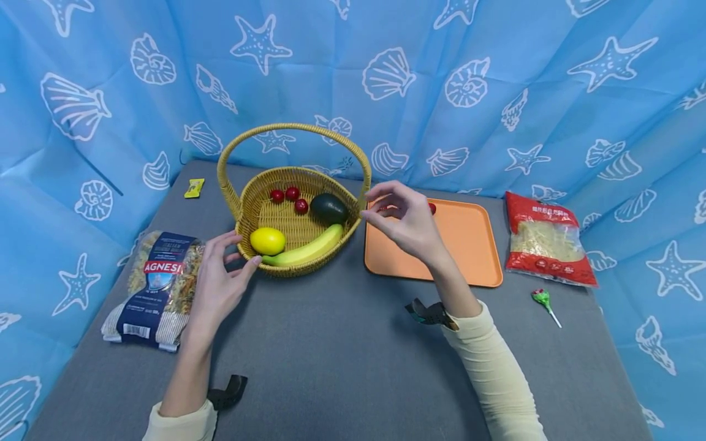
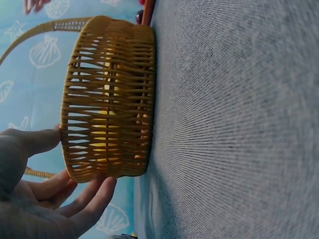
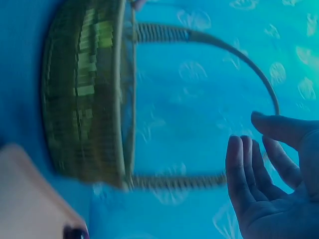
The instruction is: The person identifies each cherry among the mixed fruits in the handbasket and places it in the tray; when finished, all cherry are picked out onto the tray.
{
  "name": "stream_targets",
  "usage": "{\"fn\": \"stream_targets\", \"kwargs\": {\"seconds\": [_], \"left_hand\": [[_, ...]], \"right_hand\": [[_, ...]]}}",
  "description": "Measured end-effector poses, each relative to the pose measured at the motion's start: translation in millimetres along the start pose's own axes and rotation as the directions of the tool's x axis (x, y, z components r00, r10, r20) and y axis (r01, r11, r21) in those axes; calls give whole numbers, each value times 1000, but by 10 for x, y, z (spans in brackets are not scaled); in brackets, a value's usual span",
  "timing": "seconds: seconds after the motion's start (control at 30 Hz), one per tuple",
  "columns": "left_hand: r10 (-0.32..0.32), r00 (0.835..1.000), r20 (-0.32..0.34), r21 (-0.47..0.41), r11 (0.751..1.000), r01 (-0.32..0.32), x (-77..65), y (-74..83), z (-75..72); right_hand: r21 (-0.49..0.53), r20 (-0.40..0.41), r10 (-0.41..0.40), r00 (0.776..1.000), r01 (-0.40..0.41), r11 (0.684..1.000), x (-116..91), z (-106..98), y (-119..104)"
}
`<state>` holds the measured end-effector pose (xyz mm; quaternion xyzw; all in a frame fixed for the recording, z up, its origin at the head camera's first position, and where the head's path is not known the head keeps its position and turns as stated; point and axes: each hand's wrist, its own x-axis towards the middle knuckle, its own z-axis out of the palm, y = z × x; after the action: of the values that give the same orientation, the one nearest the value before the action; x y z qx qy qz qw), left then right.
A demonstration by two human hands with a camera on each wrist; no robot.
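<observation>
A wicker basket (image 1: 300, 269) with a tall arched handle stands on the grey table. Inside lie a lemon (image 1: 267, 241), a banana (image 1: 309, 248), an avocado (image 1: 328, 209) and three cherries (image 1: 301, 206). At its left end my left hand (image 1: 223, 278) holds the rim. In the left wrist view the thumb sits on the rim of the basket (image 2: 109, 99), with fingers against its outer side. My right hand (image 1: 405, 220) is raised beside the right foot of the handle, over the tray. The right wrist view shows its fingers bent loosely with nothing between them.
An orange tray (image 1: 458, 245) lies to the right, with a cherry (image 1: 432, 209) near its far edge. Farther right are a red food packet (image 1: 546, 242) and a lollipop (image 1: 543, 299). On the left are a pasta bag (image 1: 157, 288) and a yellow candy (image 1: 194, 188). Blue curtains border the table.
</observation>
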<state>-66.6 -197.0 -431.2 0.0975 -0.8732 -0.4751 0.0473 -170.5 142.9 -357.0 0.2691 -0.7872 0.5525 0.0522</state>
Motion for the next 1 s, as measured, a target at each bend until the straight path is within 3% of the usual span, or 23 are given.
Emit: {"fn": "stream_targets", "kwargs": {"seconds": [0.23, 0.4, 0.67, 0.83, 1.0], "left_hand": [[4, 1000, -3, 7, 1000, -4, 4, -1, 1], [5, 1000, 0, 9, 1000, -5, 9, 1, 1], [1, 1000, 5, 6, 1000, -1, 8, 1, 2], [9, 1000, 4, 9, 1000, -9, 6, -1, 1], [7, 1000, 8, 5, 1000, -7, 6, 5, -3]], "right_hand": [[29, 147, 46, 988, -51, 998, 348, 497, -10], [-37, 229, 105, 968, -99, 994, 666, 772, 89], [-123, 290, 215, 933, -186, 975, 1031, 1116, 303], [-171, 309, 328, 893, -287, 943, 1159, 1292, 374], [-244, 325, 383, 865, -314, 917, 1235, 1441, 389]]}}
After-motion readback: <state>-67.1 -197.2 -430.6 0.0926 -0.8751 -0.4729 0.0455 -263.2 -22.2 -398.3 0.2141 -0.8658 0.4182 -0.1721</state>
